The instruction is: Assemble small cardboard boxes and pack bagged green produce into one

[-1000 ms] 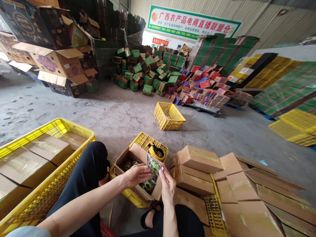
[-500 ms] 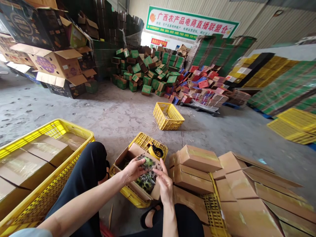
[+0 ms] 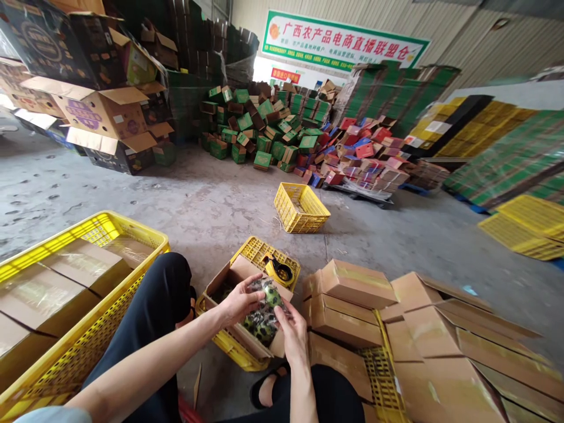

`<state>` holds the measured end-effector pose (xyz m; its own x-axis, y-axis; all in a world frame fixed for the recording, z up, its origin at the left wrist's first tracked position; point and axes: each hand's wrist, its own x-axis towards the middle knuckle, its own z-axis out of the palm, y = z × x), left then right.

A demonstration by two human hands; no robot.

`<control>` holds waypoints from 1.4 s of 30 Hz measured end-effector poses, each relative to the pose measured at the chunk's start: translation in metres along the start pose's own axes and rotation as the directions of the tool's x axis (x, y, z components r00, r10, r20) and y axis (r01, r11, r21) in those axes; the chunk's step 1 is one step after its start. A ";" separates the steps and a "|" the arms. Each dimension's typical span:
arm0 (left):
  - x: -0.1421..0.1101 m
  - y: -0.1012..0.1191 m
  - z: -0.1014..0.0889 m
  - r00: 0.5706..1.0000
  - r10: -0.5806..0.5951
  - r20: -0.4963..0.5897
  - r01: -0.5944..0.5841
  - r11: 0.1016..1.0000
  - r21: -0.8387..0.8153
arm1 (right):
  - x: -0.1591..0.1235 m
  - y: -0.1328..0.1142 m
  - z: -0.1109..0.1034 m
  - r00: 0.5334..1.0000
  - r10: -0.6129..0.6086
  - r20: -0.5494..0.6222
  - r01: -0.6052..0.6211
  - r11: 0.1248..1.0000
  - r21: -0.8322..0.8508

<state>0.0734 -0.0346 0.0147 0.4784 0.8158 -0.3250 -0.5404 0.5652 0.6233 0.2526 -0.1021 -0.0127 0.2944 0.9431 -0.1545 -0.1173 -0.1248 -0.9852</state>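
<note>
While your left hand [image 3: 240,303] pinches the left side of a clear, dark-patterned plastic bag [image 3: 270,294] with something round and green inside, your right hand [image 3: 292,330] grips its right side, thumb in front. You hold it above an open cardboard carton [image 3: 248,267], where similar bags lie. Under that carton sits a yellow perforated crate [image 3: 241,357]; a yellow-and-black tape dispenser [image 3: 275,268] rests just beyond your hands.

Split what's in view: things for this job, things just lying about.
For the job, it seems:
bag
open carton
crate beneath it
tape dispenser
taped cartons, probably

Lying about, apparently:
green boxes
red boxes
far crate
</note>
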 end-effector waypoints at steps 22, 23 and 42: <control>0.000 -0.006 -0.006 0.990 -0.106 0.095 0.092 0.986 0.142 | -0.008 -0.021 -0.003 0.976 -0.208 0.062 0.213 0.971 -0.104; 0.000 -0.004 -0.006 0.986 -0.123 0.109 0.104 0.981 0.163 | -0.006 -0.019 -0.005 0.978 -0.207 0.008 0.207 0.973 -0.104; 0.002 0.007 -0.030 0.978 -0.202 0.055 0.174 0.930 0.323 | 0.007 -0.001 -0.007 0.986 -0.129 -0.108 0.135 0.990 0.048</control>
<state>0.0495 -0.0255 -0.0031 0.6151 0.6769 -0.4043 -0.1964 0.6281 0.7529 0.2612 -0.0980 -0.0132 0.4078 0.9125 -0.0333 -0.1222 0.0183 -0.9923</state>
